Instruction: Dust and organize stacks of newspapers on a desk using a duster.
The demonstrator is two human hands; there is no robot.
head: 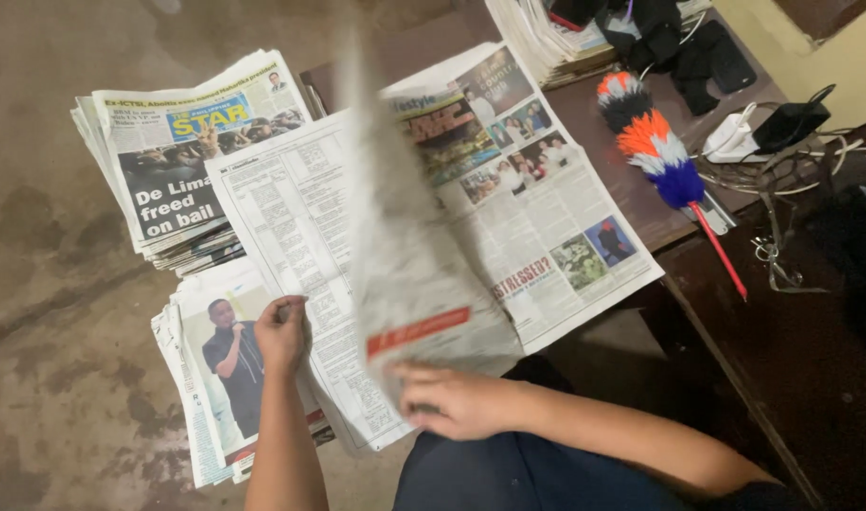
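An open newspaper (537, 218) lies spread across my lap and the edge of a dark wooden table (812, 360). My left hand (282, 331) pinches the lower left edge of its left page (282, 208). My right hand (452, 402) grips the bottom of a middle sheet (405, 265), which stands up and is blurred by motion. The right page with colour photos lies flat on the table corner.
Two piles of newspapers sit on the concrete floor: one at upper left (177, 161), one at lower left (215, 378). On the table lie a multicoloured feather duster (655, 147) with a red handle, a further paper stack (547, 38), black items, chargers and tangled cables (774, 142).
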